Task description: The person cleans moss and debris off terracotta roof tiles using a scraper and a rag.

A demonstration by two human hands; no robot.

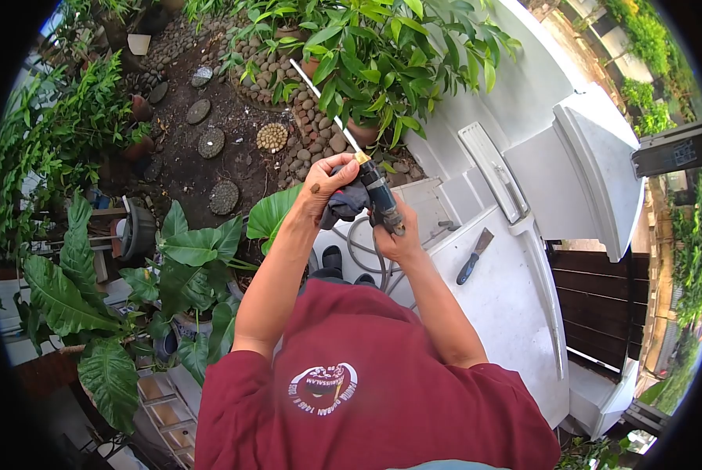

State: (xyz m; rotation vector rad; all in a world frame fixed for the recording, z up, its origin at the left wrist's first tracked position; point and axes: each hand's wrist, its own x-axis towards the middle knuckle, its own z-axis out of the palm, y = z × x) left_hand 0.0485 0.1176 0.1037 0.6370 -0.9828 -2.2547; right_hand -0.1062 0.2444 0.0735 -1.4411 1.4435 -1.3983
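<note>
maroon t-shirt [366,392] nearest lens, printed logo on chest. white wall top [507,290] runs below and right of hands; garden beneath, pebbles, stepping stones [211,142], leafy potted plants. left hand [323,184] clamped on dark rag [347,202] around spray wand [370,180]. right hand [398,239] gripping wand handle just below. grey hose [359,251] loops under hands. putty knife [474,256] lies on wall right of right hand.

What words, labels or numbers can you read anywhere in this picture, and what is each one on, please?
Round printed emblem on the maroon shirt: a ring of lettering, seen upside down and too blurred to read reliably.
Spray wand held in both hands: no legible marking.
Nothing else readable.
</note>
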